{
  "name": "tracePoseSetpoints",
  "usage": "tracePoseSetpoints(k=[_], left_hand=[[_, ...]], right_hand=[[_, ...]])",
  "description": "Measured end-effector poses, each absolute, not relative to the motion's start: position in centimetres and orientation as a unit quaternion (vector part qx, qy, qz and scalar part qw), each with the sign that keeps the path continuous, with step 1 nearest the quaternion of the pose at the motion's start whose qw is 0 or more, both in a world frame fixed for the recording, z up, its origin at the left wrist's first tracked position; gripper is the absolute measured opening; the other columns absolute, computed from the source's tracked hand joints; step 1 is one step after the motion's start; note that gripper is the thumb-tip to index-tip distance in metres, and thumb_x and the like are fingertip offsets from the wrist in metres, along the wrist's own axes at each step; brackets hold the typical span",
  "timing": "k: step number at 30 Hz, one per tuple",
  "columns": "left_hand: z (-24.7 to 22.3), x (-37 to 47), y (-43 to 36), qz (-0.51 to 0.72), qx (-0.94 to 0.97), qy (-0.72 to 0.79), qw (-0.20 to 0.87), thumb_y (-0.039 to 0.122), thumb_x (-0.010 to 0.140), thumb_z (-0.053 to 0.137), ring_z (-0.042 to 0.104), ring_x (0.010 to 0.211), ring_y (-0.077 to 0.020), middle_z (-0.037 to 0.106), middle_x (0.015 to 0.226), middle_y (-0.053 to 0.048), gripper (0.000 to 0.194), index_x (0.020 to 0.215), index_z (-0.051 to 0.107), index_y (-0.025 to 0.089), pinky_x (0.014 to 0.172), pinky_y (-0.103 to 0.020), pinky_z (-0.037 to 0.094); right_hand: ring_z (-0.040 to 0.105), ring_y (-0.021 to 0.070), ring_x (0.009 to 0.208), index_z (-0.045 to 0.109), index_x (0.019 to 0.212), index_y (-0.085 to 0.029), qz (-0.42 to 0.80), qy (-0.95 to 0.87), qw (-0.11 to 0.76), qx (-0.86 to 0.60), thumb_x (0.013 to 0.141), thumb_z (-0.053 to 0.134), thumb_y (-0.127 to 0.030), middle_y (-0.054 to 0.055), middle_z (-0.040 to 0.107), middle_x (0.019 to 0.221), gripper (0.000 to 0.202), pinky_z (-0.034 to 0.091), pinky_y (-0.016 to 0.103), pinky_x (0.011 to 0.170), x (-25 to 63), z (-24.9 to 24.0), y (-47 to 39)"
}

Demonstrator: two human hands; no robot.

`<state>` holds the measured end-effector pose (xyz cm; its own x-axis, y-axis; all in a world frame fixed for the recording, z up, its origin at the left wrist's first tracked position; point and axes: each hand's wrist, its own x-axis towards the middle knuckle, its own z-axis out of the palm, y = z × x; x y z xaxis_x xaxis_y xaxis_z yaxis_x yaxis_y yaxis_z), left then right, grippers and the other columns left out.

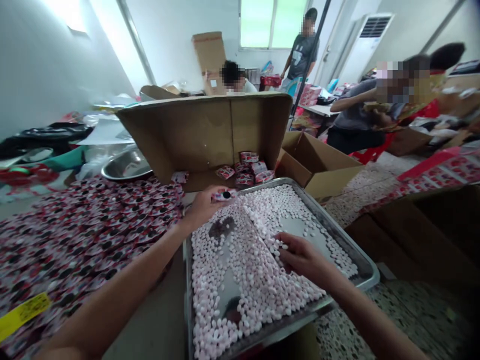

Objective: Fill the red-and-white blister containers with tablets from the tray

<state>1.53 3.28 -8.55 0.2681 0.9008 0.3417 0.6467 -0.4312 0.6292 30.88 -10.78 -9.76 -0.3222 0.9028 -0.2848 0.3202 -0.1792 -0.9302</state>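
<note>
A metal tray [369,280] full of small, pale pink-white oval candies [258,280] lies in front of me. Over its far left edge my left hand [204,207] is closed on a small printed packet [225,195], whose dark round opening faces me. My right hand [302,257] is down among the candies at the tray's middle right. Its fingers are curled together with candies at the tips; exactly how many it pinches is hidden.
Rows of similar packets [93,230] cover the left side. Behind the tray stands a large cardboard box [202,130] with several packets inside. An open carton [333,175] is to its right, a metal bowl [125,162] to its left. Other people are farther back.
</note>
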Motion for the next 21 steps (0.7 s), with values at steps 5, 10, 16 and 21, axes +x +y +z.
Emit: tracePoseSetpoints(k=[5,10,16,21], left_hand=[[-9.5,1.4,-2.8,0.365,0.739,0.502,0.262,0.033,0.075,0.079,0.068,0.102,-0.0215,0.074,0.110,-0.003,0.038,0.111,0.071,0.023,0.089,-0.031,0.053],[-10.5,1.8,-5.4,0.344,0.771,0.470,0.257,0.016,0.072,0.078,0.067,0.102,-0.0210,0.073,0.108,-0.003,0.037,0.108,0.073,0.023,0.091,-0.032,0.051],[-12.5,2.2,-6.9,0.312,0.813,0.432,0.236,0.018,0.074,0.075,0.066,0.094,-0.0210,0.072,0.101,-0.004,0.034,0.107,0.073,0.024,0.085,-0.032,0.050],[-14.0,2.5,-6.6,0.310,0.793,0.456,0.257,0.020,0.072,0.076,0.066,0.087,-0.0202,0.071,0.101,-0.004,0.036,0.108,0.073,0.023,0.081,-0.031,0.050]], right_hand=[[0.045,0.0074,0.045,0.059,0.104,-0.018,0.616,-0.572,0.206,-0.502,0.075,0.067,-0.040,-0.008,0.047,0.055,0.037,0.023,0.018,0.041,29.9,-5.4,-11.5],[0.040,0.0054,0.040,0.061,0.091,-0.016,0.606,-0.567,0.143,-0.539,0.068,0.070,-0.035,-0.008,0.050,0.052,0.031,0.021,0.018,0.038,28.6,-3.9,-11.3],[0.040,0.0057,0.038,0.069,0.076,-0.015,0.592,-0.573,0.030,-0.565,0.063,0.073,-0.029,-0.004,0.052,0.047,0.020,0.020,0.017,0.036,28.1,-1.3,-9.3],[0.038,0.0051,0.040,0.070,0.069,-0.014,0.602,-0.572,-0.028,-0.556,0.063,0.072,-0.028,-0.001,0.053,0.049,0.016,0.017,0.018,0.036,27.4,1.2,-7.5]])
